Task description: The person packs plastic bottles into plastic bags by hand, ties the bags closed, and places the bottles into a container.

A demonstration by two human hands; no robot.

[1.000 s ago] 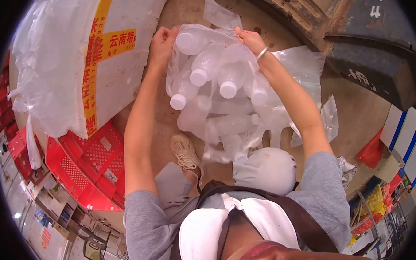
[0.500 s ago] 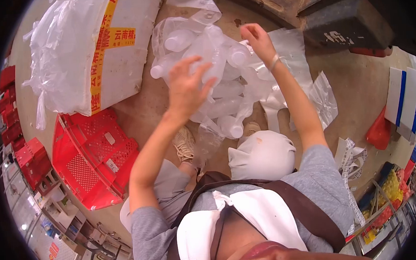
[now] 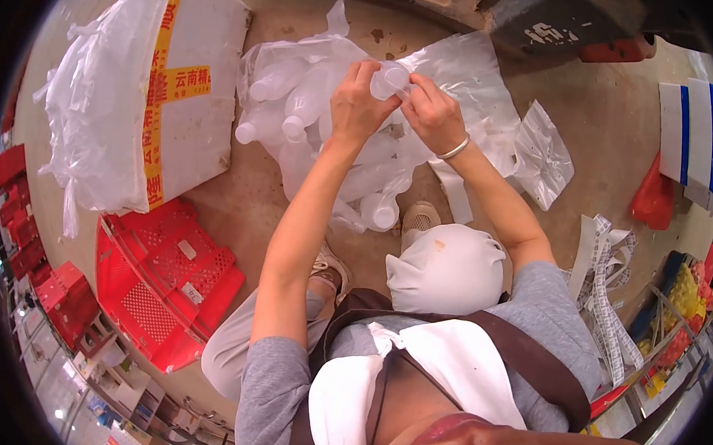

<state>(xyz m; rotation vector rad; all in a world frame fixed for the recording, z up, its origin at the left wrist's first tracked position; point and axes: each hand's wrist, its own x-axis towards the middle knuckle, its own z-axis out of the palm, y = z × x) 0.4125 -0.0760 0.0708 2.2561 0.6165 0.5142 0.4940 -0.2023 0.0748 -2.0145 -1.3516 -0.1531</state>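
Head view: the left hand (image 3: 358, 101) curls beside a translucent bottle (image 3: 395, 77) at far centre, its exact grip unclear; the right hand (image 3: 434, 112) pinches what looks like clear plastic film (image 3: 404, 89) by the cap. The step seems to be arranging film around bottles; continuing likely calls for gentle tension. Left, yellow tape (image 3: 189, 82) on a white carton (image 3: 186, 127) reads "云南精".

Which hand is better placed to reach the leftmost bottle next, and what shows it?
Probably the left hand: it is nearer the leftmost bottle. The right hand sits farther across, nearer the clear plastic sheet.
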